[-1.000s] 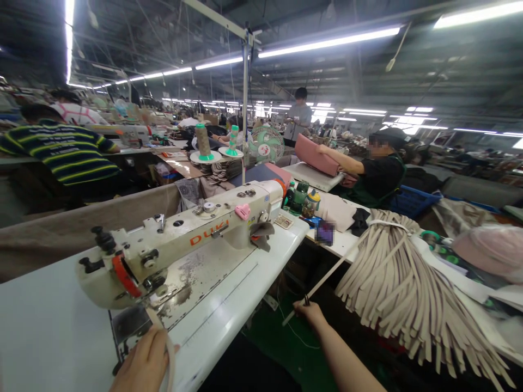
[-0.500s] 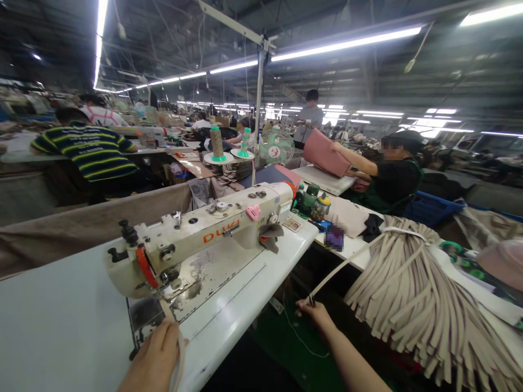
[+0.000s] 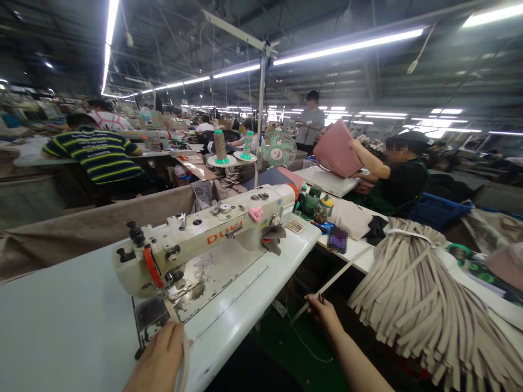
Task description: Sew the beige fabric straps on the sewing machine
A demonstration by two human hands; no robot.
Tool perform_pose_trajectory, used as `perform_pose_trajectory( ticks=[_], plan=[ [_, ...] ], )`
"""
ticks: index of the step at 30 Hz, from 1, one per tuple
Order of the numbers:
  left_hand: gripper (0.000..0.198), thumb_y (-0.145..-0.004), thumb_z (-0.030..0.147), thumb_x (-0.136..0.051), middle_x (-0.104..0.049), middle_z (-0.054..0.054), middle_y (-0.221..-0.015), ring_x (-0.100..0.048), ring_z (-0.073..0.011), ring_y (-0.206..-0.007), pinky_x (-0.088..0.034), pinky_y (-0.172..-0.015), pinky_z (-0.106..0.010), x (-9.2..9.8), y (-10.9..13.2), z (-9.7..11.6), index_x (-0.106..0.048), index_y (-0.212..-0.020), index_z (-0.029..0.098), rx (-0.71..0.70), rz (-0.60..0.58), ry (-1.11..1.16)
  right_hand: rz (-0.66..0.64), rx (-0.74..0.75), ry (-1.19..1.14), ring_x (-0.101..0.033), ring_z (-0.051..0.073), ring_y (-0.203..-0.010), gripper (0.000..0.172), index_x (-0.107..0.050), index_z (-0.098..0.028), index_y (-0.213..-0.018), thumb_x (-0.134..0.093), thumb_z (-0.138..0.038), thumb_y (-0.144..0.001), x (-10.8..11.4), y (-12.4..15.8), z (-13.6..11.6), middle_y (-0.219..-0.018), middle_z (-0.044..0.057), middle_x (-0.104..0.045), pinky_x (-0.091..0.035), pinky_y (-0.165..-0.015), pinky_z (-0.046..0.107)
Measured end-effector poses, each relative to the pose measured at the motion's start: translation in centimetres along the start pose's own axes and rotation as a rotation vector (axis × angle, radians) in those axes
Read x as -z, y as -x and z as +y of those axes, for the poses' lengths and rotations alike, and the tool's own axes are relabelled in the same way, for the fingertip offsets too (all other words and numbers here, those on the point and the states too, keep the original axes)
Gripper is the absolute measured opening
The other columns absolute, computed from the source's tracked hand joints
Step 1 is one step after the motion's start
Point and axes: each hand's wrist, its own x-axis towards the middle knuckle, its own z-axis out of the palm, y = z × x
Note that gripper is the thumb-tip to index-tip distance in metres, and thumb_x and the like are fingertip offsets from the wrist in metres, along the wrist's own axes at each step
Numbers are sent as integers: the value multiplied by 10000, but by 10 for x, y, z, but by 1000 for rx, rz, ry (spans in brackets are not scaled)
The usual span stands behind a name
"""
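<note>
On the sewing machine's table, my left hand [image 3: 161, 351] is closed on a narrow beige strap [image 3: 184, 362], which runs up under the presser foot area of the white sewing machine [image 3: 212, 239]. My right hand [image 3: 327, 316], held out beyond the table's front edge, pinches a second beige strap [image 3: 339, 275]. One end of this strap hangs below the fingers; the other slants up toward the side table. A small dark object [image 3: 321, 298] shows at the right fingers, too small to make out. On the right lies a large tied bundle of beige straps [image 3: 412, 288].
Thread cones [image 3: 220, 148] and a green fan [image 3: 280, 148] stand behind the machine. Jars [image 3: 312, 201] sit at the table's far corner. A co-worker [image 3: 402, 174] lifts a pink panel [image 3: 337, 148]. A blue crate [image 3: 441, 209] is at the right.
My right hand has drawn the second strap away from the bundle; it was curved and now runs straight, with an end below the fingers. My left hand stays by the machine. The co-worker's pink panel has tilted.
</note>
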Motion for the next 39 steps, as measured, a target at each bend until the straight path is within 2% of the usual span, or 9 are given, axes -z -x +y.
perform_pose_trajectory(
  ticks=[7,11,14,18,22,25,29,33,39],
  plan=[
    [326,-923,254,-522,-632,-142,-1275,-644,-304,-1181,-563,-983,-377,1,0,-3,-558,-1241,191,-26,-21,-9,4,64,39,-316,77,-413,628,-714,-117,-913,-704,-682,-640,-1,-6,-18,-581,-1,-565,-167,-430,235],
    [327,-895,230,-523,-648,-133,-1231,-658,-301,-1143,-574,-954,-380,-2,-2,-4,-560,-1219,204,-16,-12,11,9,143,103,-370,104,-423,658,-702,-130,-883,-662,-755,-681,0,-8,-35,-566,0,-562,-232,-438,251],
    [363,-860,221,-557,-657,-130,-1215,-660,-302,-1134,-570,-955,-376,-3,-2,-4,-564,-1222,207,-2,2,31,-30,220,155,-498,154,-472,651,-670,-171,-826,-643,-808,-696,-12,1,-45,-604,16,-601,-366,-486,285],
    [362,-855,172,-526,-656,-111,-1218,-651,-288,-1147,-554,-983,-369,-8,-3,-12,-581,-1210,217,-3,8,20,-200,296,201,-604,180,-529,640,-597,-208,-809,-607,-844,-742,-41,24,-57,-720,37,-679,-479,-573,310],
    [417,-858,100,-464,-638,-115,-1266,-633,-282,-1191,-522,-1045,-387,-21,0,-23,-581,-1246,197,27,26,-33,-405,320,241,-504,130,-426,571,-544,-220,-826,-560,-791,-848,-66,50,-73,-633,-2,-647,-379,-445,253],
    [480,-857,54,-427,-628,-133,-1301,-623,-273,-1215,-486,-1104,-408,-31,5,-28,-558,-1303,174,17,29,-74,-541,332,262,-470,111,-444,463,-578,-208,-895,-613,-670,-892,-79,68,-88,-617,-24,-630,-352,-444,225],
    [535,-833,59,-455,-633,-125,-1318,-626,-268,-1211,-497,-1103,-405,-37,11,-30,-544,-1342,195,20,45,-89,-769,380,315,-586,141,-624,332,-612,-206,-1184,-656,-387,-909,-91,91,-106,-772,-20,-671,-480,-597,238],
    [539,-813,103,-487,-671,-104,-1261,-636,-284,-1190,-518,-1087,-421,-35,12,-29,-559,-1332,229,13,71,-56,-866,533,567,-625,164,-748,102,-718,-202,-955,-639,-248,-908,-101,109,-117,-812,2,-673,-488,-702,243],
    [544,-806,121,-487,-662,-104,-1258,-639,-280,-1182,-533,-1060,-395,-24,7,-22,-544,-1338,221,41,76,-11,-901,775,808,-587,150,-753,187,-628,-210,-841,-580,-299,-998,-110,127,-119,-807,6,-639,-425,-708,217]
  ],
)
